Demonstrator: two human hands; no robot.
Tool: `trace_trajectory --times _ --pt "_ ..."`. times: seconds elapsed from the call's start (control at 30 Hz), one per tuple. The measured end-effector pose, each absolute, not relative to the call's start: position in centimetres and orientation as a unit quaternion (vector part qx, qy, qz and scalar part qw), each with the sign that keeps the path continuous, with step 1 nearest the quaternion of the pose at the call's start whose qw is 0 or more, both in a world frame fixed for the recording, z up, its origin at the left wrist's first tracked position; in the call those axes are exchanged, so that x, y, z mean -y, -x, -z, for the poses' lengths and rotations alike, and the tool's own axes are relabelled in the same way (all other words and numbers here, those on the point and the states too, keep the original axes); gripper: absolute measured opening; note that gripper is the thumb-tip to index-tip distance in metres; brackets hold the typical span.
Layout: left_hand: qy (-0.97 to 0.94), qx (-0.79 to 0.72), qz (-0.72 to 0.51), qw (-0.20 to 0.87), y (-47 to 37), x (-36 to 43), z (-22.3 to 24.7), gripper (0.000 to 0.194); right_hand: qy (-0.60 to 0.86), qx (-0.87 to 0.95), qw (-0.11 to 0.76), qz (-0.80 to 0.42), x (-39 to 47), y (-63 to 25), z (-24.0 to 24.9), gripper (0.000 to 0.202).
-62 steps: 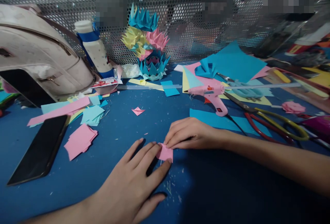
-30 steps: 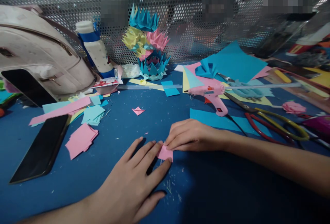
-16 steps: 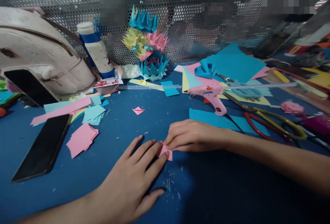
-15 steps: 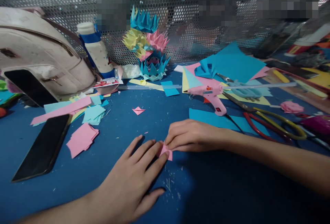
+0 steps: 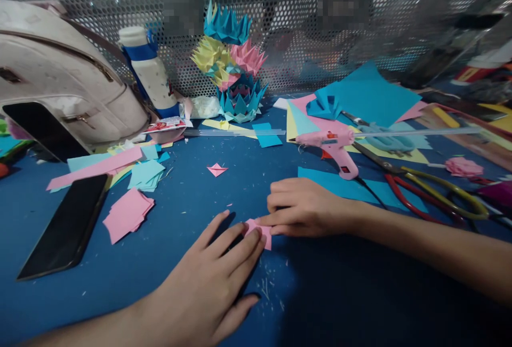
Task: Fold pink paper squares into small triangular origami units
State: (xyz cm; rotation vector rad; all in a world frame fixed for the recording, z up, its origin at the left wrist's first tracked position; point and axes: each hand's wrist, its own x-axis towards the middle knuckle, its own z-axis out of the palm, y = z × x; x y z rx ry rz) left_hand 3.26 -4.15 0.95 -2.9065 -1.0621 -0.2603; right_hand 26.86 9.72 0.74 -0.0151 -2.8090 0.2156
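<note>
A small pink paper square [image 5: 265,236] lies on the blue tabletop between my hands. My left hand [image 5: 216,272] rests palm down with its fingers spread, and its fingertips press on the paper's left part. My right hand [image 5: 306,208] is closed, its fingers bent and its tips at the upper right edge of the paper; the fold there is partly hidden by the fingers. Just beyond is a small folded pink paper piece [image 5: 217,169]. To the left a stack of pink paper squares [image 5: 127,216] lies near a black phone [image 5: 64,227].
A pink glue gun [image 5: 332,144] and large scissors [image 5: 440,190] lie at the right, by blue paper sheets [image 5: 372,94]. Folded paper flowers [image 5: 240,99] stand at the back against perforated metal. A bottle [image 5: 148,72] and a white backpack [image 5: 68,75] are back left.
My right hand's fingers have shifted slightly at the paper's upper edge, showing more of the pink square. My left fingers have drawn closer together on it. The view has moved slightly.
</note>
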Motion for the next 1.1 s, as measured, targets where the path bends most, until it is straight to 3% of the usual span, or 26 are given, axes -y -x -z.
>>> trace_trajectory --times 0.13,0.53,0.63,0.83,1.1 --pt "0.936 0.342 0.087 0.019 -3.3 4.0 -0.9 0.059 0.02 0.991 0.124 -0.035 -9.4 -26.6 -0.9 0.039" --pt "0.934 0.346 0.09 0.003 -3.2 4.3 -0.7 0.054 0.068 0.996 -0.051 -0.035 -7.0 -27.1 -5.1 0.02" --pt "0.938 0.321 0.124 0.049 -3.4 3.6 -0.6 0.047 0.082 0.993 -0.003 -0.088 -7.7 -27.0 -4.6 0.028" --pt "0.93 0.262 0.194 0.172 -4.5 2.2 -0.2 0.022 0.223 0.909 0.144 -0.32 -9.1 -26.1 -3.6 0.037" --pt "0.927 0.216 0.197 0.235 -6.1 1.8 -1.5 0.021 0.252 0.886 0.169 -0.351 -8.9 -26.2 -3.0 0.038"
